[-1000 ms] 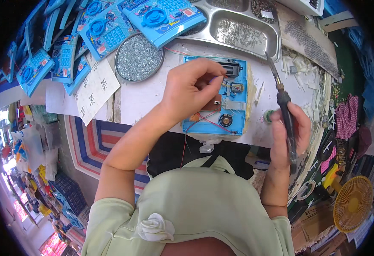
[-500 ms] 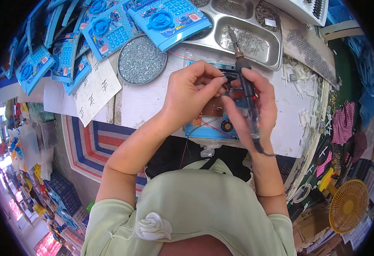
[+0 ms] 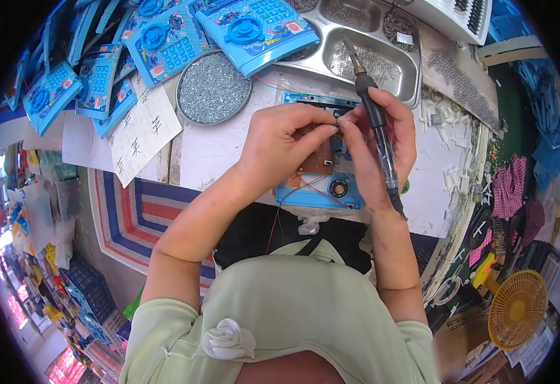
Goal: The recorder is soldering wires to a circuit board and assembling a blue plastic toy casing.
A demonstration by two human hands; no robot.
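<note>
Right hand [image 3: 364,165] just swung in from right, now meets left hand [image 3: 278,137] near fingertips, so both work 1 spot. Right's curled round soldering iron [image 3: 376,118]; left's pinched closed, can't tell on what. Opened blue case [image 3: 286,194] sits directly under both, tbh.

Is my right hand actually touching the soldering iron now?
Touching. The head view shows the right hand gripping the soldering iron, with no gap between them.
</note>
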